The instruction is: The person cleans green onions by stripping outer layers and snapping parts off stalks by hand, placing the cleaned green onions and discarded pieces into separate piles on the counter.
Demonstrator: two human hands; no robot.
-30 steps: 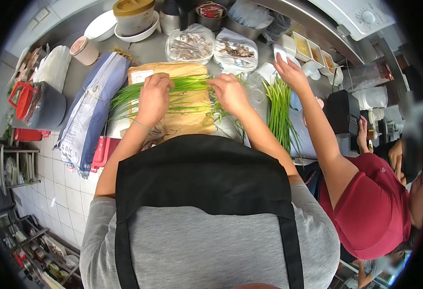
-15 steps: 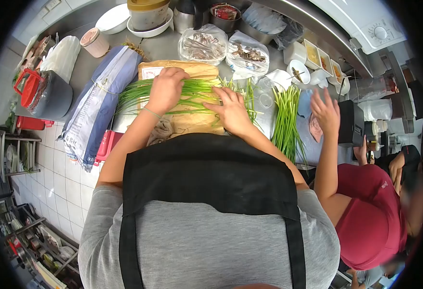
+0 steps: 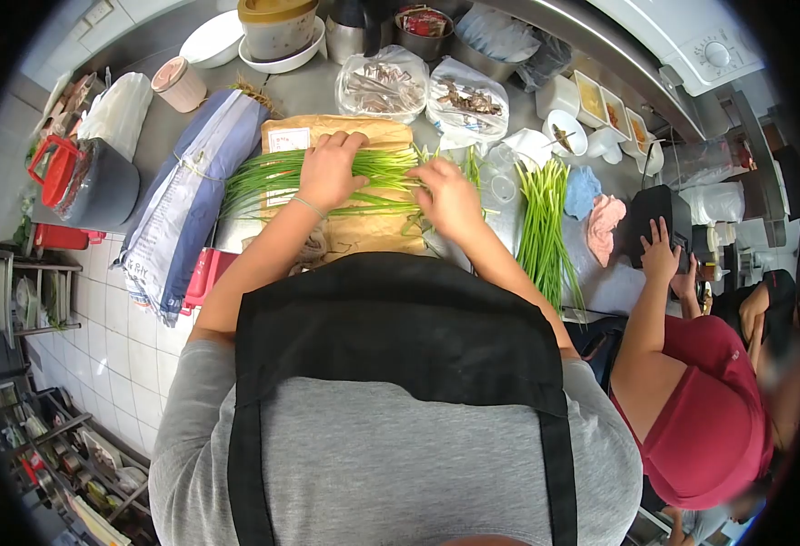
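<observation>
Long green stalks [image 3: 268,177] lie crosswise over a brown paper bag [image 3: 382,232] on the metal counter. My left hand [image 3: 330,171] rests over the middle of the stalks, its fingers bent round them. At their pale right ends is my right hand [image 3: 447,196], fingers curled in on a few ends; the fingertips touch the stalks. To the right of that hand a second bunch of green stalks [image 3: 542,227] lies lengthwise. A rolled blue and white sack [image 3: 191,196] sits left of the paper bag.
Two plastic bags of dark pieces [image 3: 382,86] stand behind the paper bag. Sauce trays [image 3: 611,114], a white bowl [image 3: 565,134], a blue cloth [image 3: 581,191] and a pink cloth [image 3: 605,227] are at the right. A co-worker in red [image 3: 705,409] touches a black box [image 3: 659,223].
My right hand's fingers have curled in from a spread position. My left hand has shifted slightly right. The co-worker's raised hand has moved down to the black box, uncovering the two cloths.
</observation>
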